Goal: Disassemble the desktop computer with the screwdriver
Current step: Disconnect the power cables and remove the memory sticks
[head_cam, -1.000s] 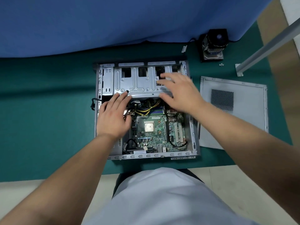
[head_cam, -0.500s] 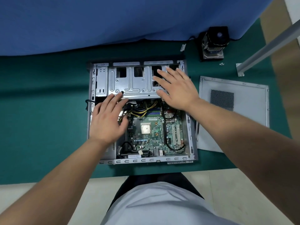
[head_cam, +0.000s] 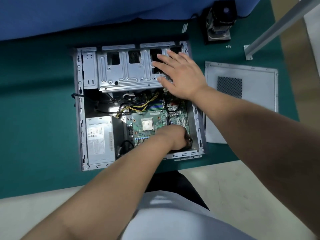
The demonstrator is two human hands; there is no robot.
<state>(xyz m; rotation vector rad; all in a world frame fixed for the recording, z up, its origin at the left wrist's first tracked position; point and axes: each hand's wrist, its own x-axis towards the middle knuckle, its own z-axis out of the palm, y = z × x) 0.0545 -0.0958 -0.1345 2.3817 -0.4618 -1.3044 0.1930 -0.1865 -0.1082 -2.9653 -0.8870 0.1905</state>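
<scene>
1. Grey steel of the desktop computer case fills the middle of the frame on the green mat; we see its side panel lying off to the right and the cooler parked at the upper right.
2. Our left hand has left the drive cage edge and crossed to the lower right corner of the motherboard, uncovering the power supply.
3. We judge that it is reaching for a cable or connector there.
4. Its fingers point down out of sight, so we cannot tell whether they grip anything.
5. Our right hand still lies flat on the cage, fingers spread.
6. No screwdriver shows.
</scene>
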